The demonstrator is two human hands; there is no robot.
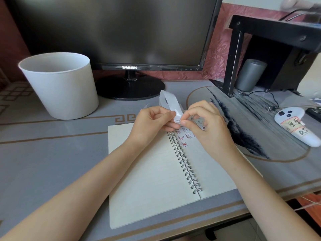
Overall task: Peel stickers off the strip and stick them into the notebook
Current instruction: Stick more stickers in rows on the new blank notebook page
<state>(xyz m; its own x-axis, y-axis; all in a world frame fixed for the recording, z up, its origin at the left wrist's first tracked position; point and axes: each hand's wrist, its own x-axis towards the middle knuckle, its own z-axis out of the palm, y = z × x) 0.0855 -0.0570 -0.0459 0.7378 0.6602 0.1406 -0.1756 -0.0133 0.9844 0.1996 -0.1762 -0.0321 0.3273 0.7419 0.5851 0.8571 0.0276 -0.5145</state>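
Head view: peel step in hand, I'd say. Left hand [152, 124] pinches strip [169, 103], fingers curled round it, strip looping up over top edge of notebook [152, 171]. Right hand [205, 126] has thumb and forefinger nipped tight on strip's lower end, probably lifting a sticker edge, too small to tell. Few stickers [184, 138] on right page by spiral. Next: peel clean, press onto bare paper. White bin [59, 87] far left, upright, nothing visible inside, bottom hidden.

A grey desk [43, 153] holds a dark monitor [112, 32], white bin [59, 87] and black shelf [271, 26] against pink wallpaper [217, 58].
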